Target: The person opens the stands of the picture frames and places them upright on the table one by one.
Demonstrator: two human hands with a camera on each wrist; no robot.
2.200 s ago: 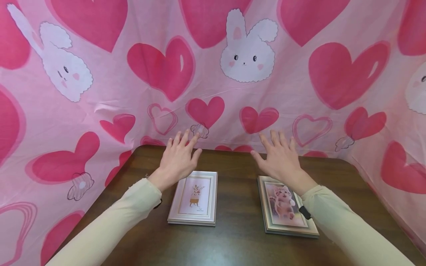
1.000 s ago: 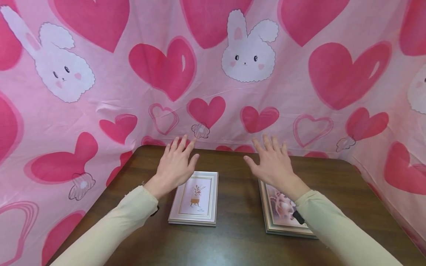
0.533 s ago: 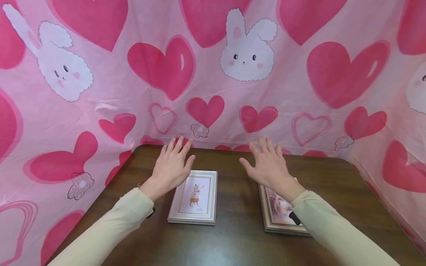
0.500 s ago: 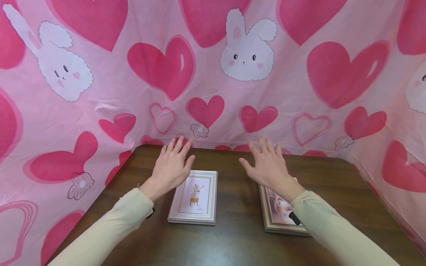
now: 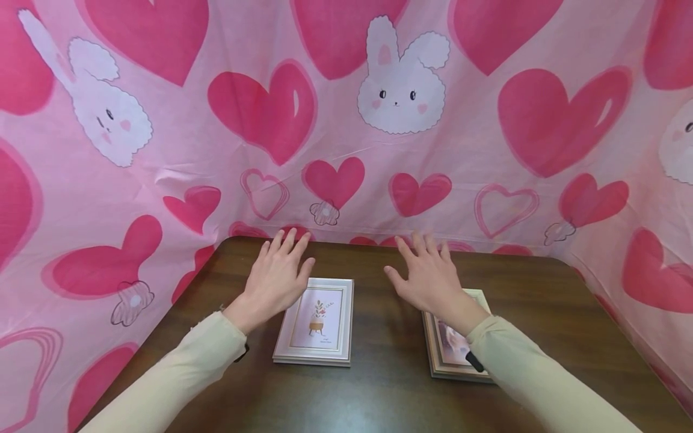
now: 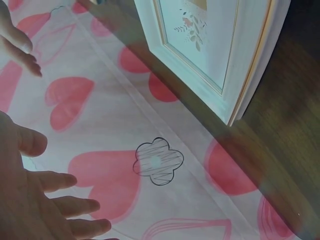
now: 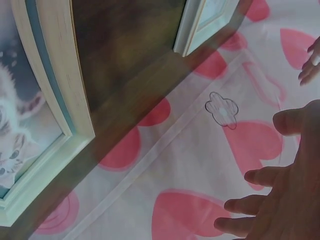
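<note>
Two picture frames lie face up on a dark brown wooden table. My left hand (image 5: pixel 273 279), fingers spread and holding nothing, hovers by the upper left of the white picture frame (image 5: pixel 346 325), which shows a potted plant drawing. My right hand (image 5: pixel 430 279) is likewise spread and holds nothing. Its wrist and sleeve cover part of the cream picture frame (image 5: pixel 433 352) with a kitten photo. In the left wrist view the white frame's corner shows beyond the left hand (image 6: pixel 35 195). The kitten frame (image 7: pixel 80 120) fills the left side of the right wrist view, apart from the right hand (image 7: pixel 280 195).
Pink cloth (image 5: pixel 335 138) printed with hearts and rabbits hangs behind the table (image 5: pixel 379 385) and along both sides. A stretch of bare tabletop separates the two frames. A dark band (image 5: pixel 474 361) shows at the right cuff.
Both hands have drifted left and slightly toward me, the right hand farther, so the right wrist now covers more of the kitten photo. Both picture frames stay where they were.
</note>
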